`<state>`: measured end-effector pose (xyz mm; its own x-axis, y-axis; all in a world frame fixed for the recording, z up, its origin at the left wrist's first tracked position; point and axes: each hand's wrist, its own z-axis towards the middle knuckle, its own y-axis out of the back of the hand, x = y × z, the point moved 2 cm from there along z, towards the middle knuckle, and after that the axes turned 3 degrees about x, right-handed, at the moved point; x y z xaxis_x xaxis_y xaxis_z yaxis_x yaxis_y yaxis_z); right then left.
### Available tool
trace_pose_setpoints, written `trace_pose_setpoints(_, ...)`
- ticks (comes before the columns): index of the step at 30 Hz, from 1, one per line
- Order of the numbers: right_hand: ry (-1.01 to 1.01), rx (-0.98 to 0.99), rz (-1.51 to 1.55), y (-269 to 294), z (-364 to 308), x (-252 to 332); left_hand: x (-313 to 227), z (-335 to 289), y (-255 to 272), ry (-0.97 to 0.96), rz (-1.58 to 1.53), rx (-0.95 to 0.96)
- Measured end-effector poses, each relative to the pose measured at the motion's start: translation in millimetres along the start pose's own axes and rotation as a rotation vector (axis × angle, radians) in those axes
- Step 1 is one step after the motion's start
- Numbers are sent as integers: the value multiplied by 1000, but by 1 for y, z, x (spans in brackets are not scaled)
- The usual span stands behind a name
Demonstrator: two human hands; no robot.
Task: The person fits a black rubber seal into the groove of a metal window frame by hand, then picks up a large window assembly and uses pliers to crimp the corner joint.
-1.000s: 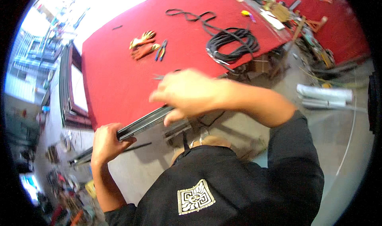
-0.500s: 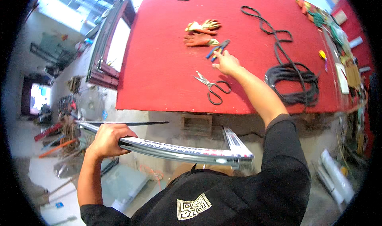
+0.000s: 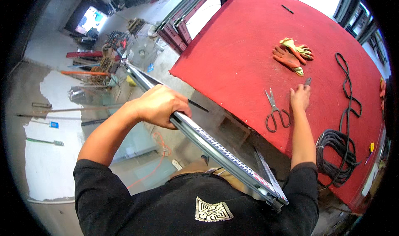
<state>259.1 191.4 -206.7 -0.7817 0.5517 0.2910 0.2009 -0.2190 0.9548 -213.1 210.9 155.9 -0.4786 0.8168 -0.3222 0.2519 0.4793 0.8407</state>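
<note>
My left hand (image 3: 162, 106) is closed around the upper rail of a metal window frame (image 3: 226, 156), which has printed protective film along it. The frame slants across in front of my body, one corner near my right upper arm. A thin dark strip (image 3: 198, 106) sticks out past my left fingers. On the red-covered table (image 3: 232, 65), my right hand (image 3: 300, 98) is closed over a pair of pliers (image 3: 308, 81); only the jaws show beyond my fingers, the handles being hidden. Black-handled scissors (image 3: 274, 111) lie with blades slightly parted, left of that hand.
Orange-and-yellow work gloves (image 3: 289, 59) lie beyond the pliers. A coil of black cord (image 3: 337, 155) rests at the table's right, its loose end running away. More frames (image 3: 183, 26) stand by the far left table edge. Glass sheets (image 3: 141, 153) and tools (image 3: 112, 49) are at the left.
My view has swung left, so the table sits further right and tilted. My right fingers, earlier at the pliers' handles, now cover more of them. The left hand keeps its grip on the frame.
</note>
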Motion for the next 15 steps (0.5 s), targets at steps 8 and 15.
trace_pose_setpoints(8,-200,148,-111,0,-16,-61,8,-5,0,-60,47,-60)
trace_pose_setpoints(15,-658,362,1282,57,-101,-137,34,3,-13,-77,156,-91)
